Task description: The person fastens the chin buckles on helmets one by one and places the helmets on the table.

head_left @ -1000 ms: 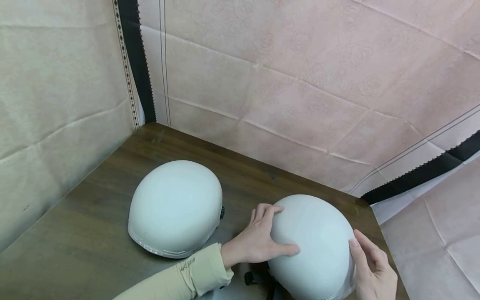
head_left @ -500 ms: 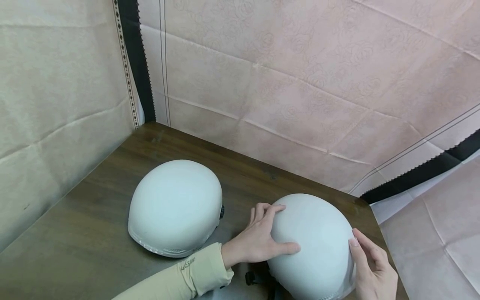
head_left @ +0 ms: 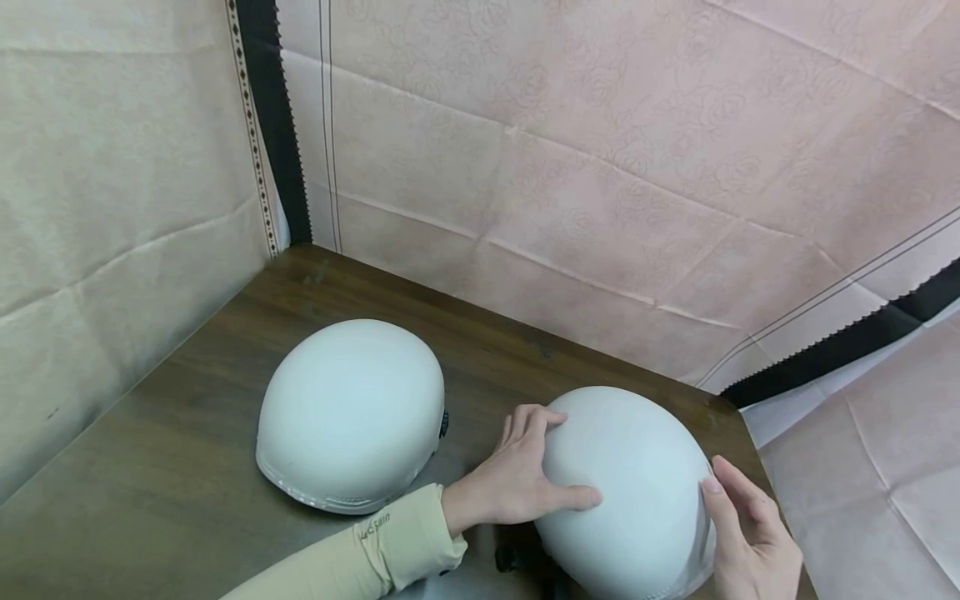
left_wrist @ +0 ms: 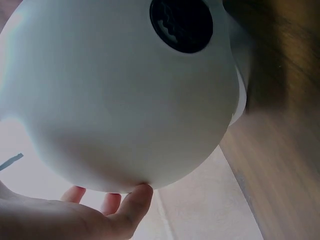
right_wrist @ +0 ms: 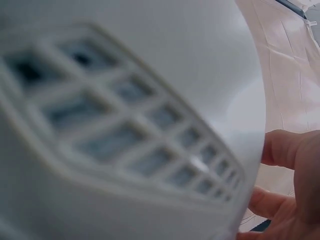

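Observation:
A smooth white helmet [head_left: 637, 492] stands at the right of the table, steadied between both hands. My left hand [head_left: 517, 483] holds its left side, thumb and fingers spread over the curved shell. On the right edge of that helmet, my right hand [head_left: 753, 533] holds with thumb and bent fingers. The left wrist view shows fingertips on the shell and a black oval fitting [left_wrist: 182, 25]. A grid of vents [right_wrist: 130, 130] fills much of the right wrist view, with the right fingers at the shell's edge beyond it.
A second white helmet [head_left: 352, 408] sits on the brown wooden table [head_left: 187, 442] to the left. A black strap fitting [head_left: 507, 558] shows below the left hand. Pale patterned cloth [head_left: 600, 150] hangs along the table's back and sides.
The right hand has shifted slightly to the right at the helmet's edge. The black strap fitting has moved a little rightward. The left hand stays in place on the shell.

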The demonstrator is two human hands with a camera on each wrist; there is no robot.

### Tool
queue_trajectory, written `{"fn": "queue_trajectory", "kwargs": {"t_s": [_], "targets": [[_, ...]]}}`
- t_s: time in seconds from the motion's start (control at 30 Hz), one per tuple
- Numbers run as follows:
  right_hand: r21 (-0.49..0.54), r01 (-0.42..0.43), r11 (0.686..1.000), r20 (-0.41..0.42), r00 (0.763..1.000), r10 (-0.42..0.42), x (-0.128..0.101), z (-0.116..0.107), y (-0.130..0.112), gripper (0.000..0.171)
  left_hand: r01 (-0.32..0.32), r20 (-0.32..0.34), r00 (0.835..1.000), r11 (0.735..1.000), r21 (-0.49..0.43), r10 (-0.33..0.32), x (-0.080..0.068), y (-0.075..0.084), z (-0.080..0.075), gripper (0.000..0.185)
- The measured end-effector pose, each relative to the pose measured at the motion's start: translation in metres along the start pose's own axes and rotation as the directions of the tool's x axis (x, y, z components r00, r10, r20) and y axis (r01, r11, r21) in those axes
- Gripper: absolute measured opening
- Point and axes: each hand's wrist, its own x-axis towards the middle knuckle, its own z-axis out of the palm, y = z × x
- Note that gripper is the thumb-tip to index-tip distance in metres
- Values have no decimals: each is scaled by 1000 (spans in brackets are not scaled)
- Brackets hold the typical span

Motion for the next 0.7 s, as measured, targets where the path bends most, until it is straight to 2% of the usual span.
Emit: {"fn": "queue_trajectory", "kwargs": {"t_s": [0.07, 0.17, 0.3, 0.47, 0.7], "targets": [[-65, -29, 997, -11, 1000, 28, 1, -2, 1, 43, 3, -3, 1000, 1000, -3, -3, 0, 0, 0, 88], [-137, -115, 984, -11, 993, 114, 5, -6, 2, 55, 17, -7, 1000, 1000, -7, -17, -1, 0, 1, 88], [-103, -223, 969, 20, 974, 226, 10, -11, 1, 69, 28, -14, 999, 1000, -12, -29, -1, 0, 1, 89], [-99, -271, 958, 52, 960, 277, 12, -11, -1, 79, 25, -21, 999, 1000, -19, -26, -2, 1, 2, 87], [-88, -356, 930, 96, 927, 363, 18, -13, 4, 89, 32, -28, 999, 999, -21, -33, -2, 3, 2, 85]]}}
